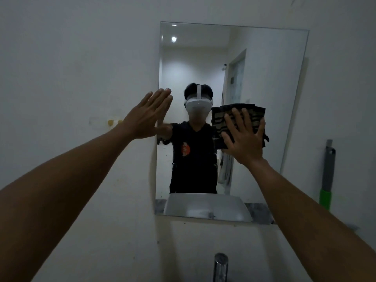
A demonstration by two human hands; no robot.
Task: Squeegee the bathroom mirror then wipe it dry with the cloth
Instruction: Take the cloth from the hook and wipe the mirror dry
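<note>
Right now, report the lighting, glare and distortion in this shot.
Head view: dim and underexposed, walls grey; the only bright spot is a ceiling lamp reflected in the mirror; wide-angle bowing tilts the mirror edges; right hand and cloth read sharp; the tap looks soft.

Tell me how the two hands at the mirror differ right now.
The right hand presses a dark striped cloth flat against the mirror; the left hand holds nothing. The right sits on the glass, fingers spread; the left rests at the mirror's left edge, fingers together. Both are open and raised.
</note>
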